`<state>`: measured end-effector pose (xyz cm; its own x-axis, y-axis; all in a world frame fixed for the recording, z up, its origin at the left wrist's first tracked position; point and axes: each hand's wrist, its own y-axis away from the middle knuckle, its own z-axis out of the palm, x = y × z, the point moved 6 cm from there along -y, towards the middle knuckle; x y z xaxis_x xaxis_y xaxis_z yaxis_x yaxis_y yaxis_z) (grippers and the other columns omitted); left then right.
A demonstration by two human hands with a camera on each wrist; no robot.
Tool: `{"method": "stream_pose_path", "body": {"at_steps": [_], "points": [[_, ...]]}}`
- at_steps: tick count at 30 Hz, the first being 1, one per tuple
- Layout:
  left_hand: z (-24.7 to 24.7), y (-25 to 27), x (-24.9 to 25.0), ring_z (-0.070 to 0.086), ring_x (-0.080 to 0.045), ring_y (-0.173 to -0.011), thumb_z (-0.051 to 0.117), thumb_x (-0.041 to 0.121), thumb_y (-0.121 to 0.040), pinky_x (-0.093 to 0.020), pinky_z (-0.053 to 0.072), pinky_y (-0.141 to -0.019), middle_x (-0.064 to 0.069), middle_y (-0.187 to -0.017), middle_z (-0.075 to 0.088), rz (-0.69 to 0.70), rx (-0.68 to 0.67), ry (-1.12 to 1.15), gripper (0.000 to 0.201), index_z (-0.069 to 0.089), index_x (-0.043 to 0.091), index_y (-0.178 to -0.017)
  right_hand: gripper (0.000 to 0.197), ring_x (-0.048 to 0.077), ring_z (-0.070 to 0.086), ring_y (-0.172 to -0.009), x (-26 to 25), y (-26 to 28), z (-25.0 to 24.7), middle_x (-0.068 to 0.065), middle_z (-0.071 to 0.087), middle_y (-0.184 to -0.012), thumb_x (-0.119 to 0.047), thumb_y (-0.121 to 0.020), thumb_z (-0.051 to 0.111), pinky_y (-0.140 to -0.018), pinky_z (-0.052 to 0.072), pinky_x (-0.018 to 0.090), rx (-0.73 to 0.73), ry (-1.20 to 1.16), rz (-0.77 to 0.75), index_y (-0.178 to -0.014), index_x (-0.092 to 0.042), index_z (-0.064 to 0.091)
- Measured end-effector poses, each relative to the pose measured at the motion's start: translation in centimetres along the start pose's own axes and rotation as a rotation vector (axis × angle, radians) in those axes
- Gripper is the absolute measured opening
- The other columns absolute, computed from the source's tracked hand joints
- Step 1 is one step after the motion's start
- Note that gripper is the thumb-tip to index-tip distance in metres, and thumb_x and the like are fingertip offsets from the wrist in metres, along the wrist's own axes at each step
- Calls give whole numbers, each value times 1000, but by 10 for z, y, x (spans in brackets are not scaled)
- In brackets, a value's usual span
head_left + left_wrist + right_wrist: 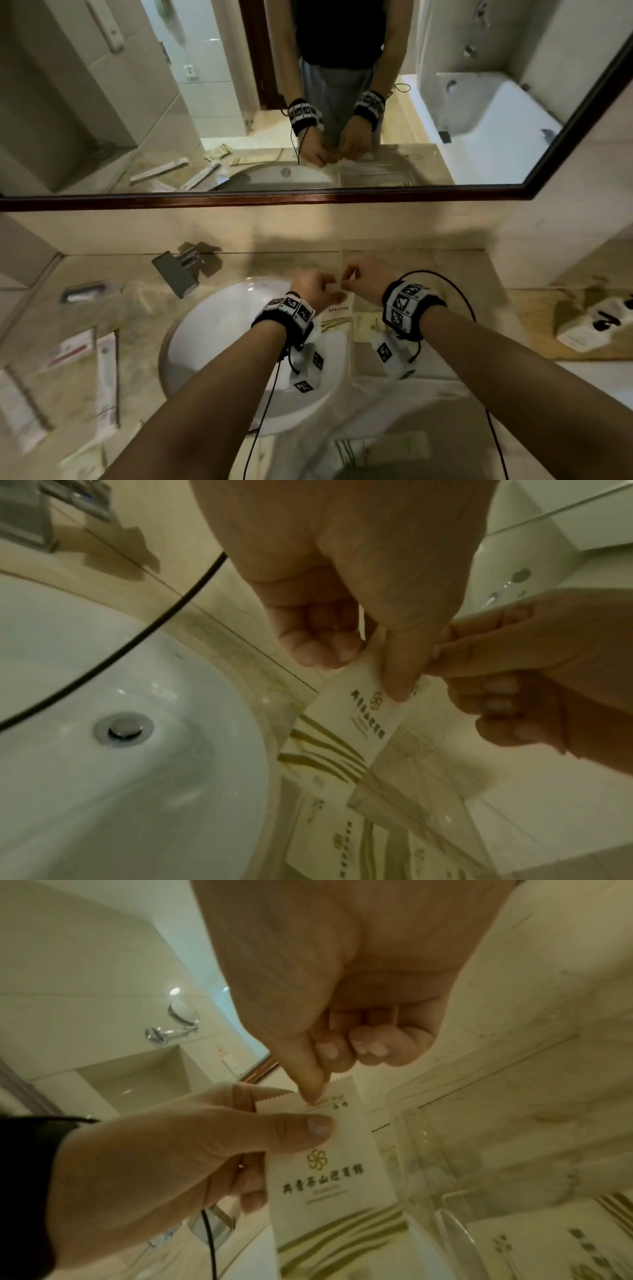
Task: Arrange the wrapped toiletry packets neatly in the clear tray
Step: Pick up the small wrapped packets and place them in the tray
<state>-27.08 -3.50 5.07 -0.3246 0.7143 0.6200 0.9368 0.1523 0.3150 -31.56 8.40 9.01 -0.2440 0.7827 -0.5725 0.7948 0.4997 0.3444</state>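
A cream wrapped packet [329, 1177] with a gold flower logo and gold stripes hangs upright between both hands, above the sink's right edge. My left hand [329, 287] pinches its upper left part between thumb and fingers. My right hand [349, 277] pinches the serrated top edge with thumb and forefinger, its other fingers curled. The clear tray [438, 373] stands right of the basin, directly under and behind the hands. Several similar packets [325, 831] lie flat in it. In the left wrist view the held packet [363, 710] hangs over them.
A white basin [219, 342] with a metal drain lies left of the tray, the tap [178, 270] behind it. More wrapped packets [78, 349] lie scattered on the left of the marble counter. A white object [596, 325] sits on a wooden board at far right. The mirror rises behind.
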Motion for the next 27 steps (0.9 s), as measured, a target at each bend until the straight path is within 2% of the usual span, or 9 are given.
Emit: {"method": "stream_pose_path", "body": {"at_steps": [3, 5, 7, 10, 14, 19, 21, 24, 27], "points": [[11, 7, 1, 63, -12, -51, 70, 38, -84, -26, 56, -51, 0, -64, 67, -100, 44, 378, 29, 69, 9, -82, 30, 33, 67, -90, 22, 14, -5, 18, 70, -94, -29, -84, 67, -79, 55, 41, 31, -59, 74, -96, -1, 70], [23, 13, 0, 67, -15, -51, 69, 23, -88, -32, 61, -57, -11, -76, 69, -197, 36, 626, 29, 66, -3, -102, 33, 33, 68, -78, 50, 21, -1, 19, 70, -82, -32, -80, 72, -68, 54, 38, 7, -115, 182, -84, 0, 71], [39, 23, 1, 68, -14, -49, 66, 13, -90, -28, 60, -52, -14, -82, 68, -304, 5, 821, 30, 60, -7, -113, 32, 27, 64, -66, 79, 28, 6, 15, 70, -74, -33, -75, 78, -58, 49, 30, -28, -230, 282, -74, -2, 69], [59, 39, 5, 69, -14, -51, 63, 7, -91, -28, 61, -54, -15, -86, 69, -382, -35, 926, 22, 60, -3, -110, 37, 12, 45, -50, 110, 45, 12, 0, 51, -61, -22, -78, 78, -40, 36, 16, -49, -407, 387, -63, -21, 44], [84, 48, -1, 70, -17, -55, 62, 4, -91, -29, 61, -56, -18, -86, 68, -469, -32, 1000, 24, 58, -6, -113, 23, 16, 38, -44, 141, 57, 24, 4, 47, -59, -17, -77, 76, -45, 33, 19, -74, -560, 518, -68, -11, 55], [103, 48, -13, 68, -18, -49, 64, 5, -91, -28, 57, -45, -22, -88, 68, -576, 3, 882, 37, 52, -6, -124, 18, 18, 47, -51, 152, 50, 37, 5, 55, -61, -16, -80, 75, -48, 37, 23, -57, -504, 514, -73, -7, 62], [104, 45, -20, 69, -21, -60, 71, 14, -86, -29, 59, -53, -19, -91, 72, -580, 37, 708, 36, 61, -4, -115, 20, 23, 55, -62, 156, 44, 41, 7, 61, -69, -21, -79, 76, -54, 45, 27, -50, -403, 526, -76, -5, 65], [102, 36, -23, 71, -25, -82, 74, 37, -81, -33, 59, -80, -8, -89, 76, -506, 38, 351, 31, 75, 9, -96, 20, 25, 58, -69, 164, 36, 46, 12, 65, -79, -21, -81, 69, -56, 47, 27, -47, -271, 539, -79, -2, 65], [105, 28, -17, 69, -29, -89, 63, 33, -87, -28, 53, -77, -11, -91, 74, -467, 15, 153, 27, 75, 10, -90, 18, 19, 52, -55, 172, 29, 49, 6, 57, -64, -18, -81, 66, -42, 38, 20, -30, -214, 553, -75, -3, 59]]}}
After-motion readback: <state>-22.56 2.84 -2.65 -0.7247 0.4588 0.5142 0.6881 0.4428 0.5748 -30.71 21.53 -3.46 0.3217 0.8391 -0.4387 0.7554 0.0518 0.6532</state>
